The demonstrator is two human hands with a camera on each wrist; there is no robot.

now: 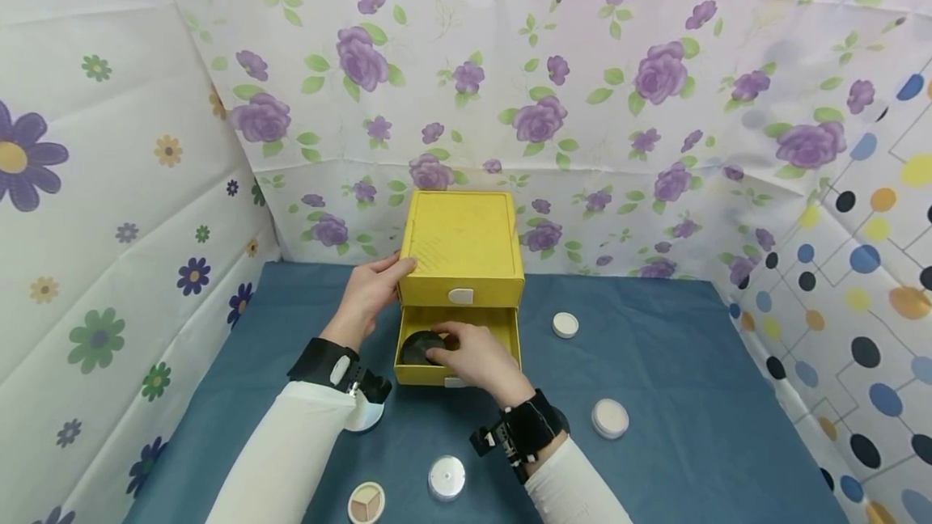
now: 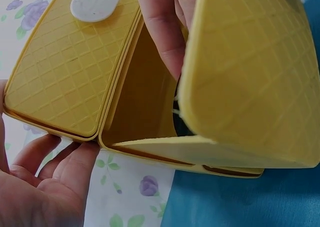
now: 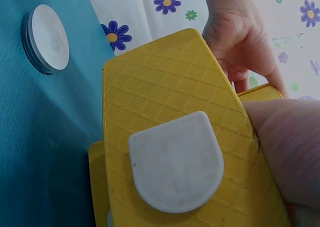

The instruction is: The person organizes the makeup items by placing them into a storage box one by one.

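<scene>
A yellow two-drawer box (image 1: 466, 233) stands at the back of the table. Its lower drawer (image 1: 418, 376) is pulled out, and the upper one is closed. My left hand (image 1: 371, 293) holds the box's left side, thumb at the top edge; in the left wrist view its fingers (image 2: 75, 169) press against the side wall. Inside the lower drawer lies a round black case (image 1: 417, 348). My right hand (image 1: 480, 354) reaches over the drawer front and pinches the case by its right edge. The right wrist view mostly shows the drawer front with its white tab (image 3: 177, 162).
Round white-lidded containers (image 1: 610, 419) (image 1: 565, 325) lie right of the box. Nearer me are a silvery round container (image 1: 446, 478) and a three-part beige palette (image 1: 366, 502). Another round container (image 1: 364, 415) sits partly under my left wrist. Patterned cloth walls (image 1: 539, 120) surround the blue tablecloth (image 1: 677, 362).
</scene>
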